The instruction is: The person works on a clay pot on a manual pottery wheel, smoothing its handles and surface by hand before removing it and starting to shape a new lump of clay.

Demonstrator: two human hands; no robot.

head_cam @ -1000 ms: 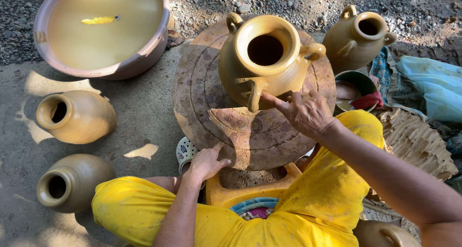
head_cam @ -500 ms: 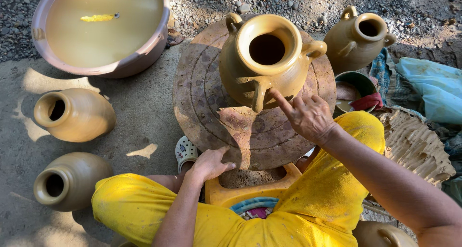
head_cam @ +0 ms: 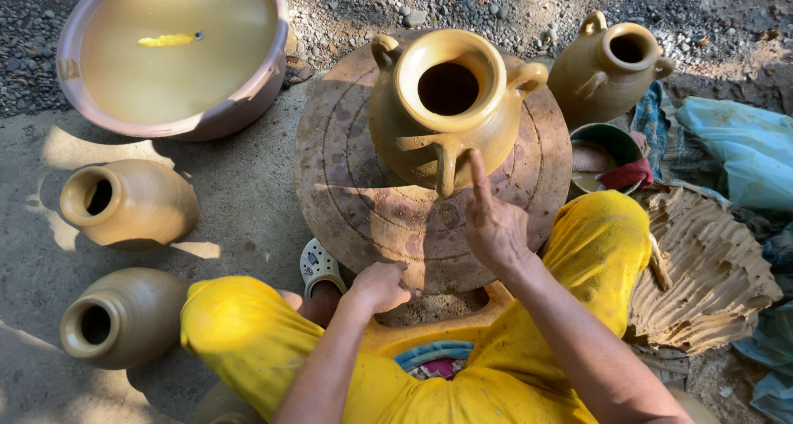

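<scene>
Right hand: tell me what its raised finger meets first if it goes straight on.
Probably the wet clay jar on the round wheel; the right hand points at its side by a handle, though depth is unclear.

Hard, bright sunlight enters from about 9 o'clock, throwing sharp shadows toward 3 o'clock. Sunlit patches on the ground [head_cam: 74,147] are nearly blown out. The yellow trousers [head_cam: 248,325] glare strongly. Focus is crisp throughout; slight wide-angle stretching shows at the edges.
</scene>
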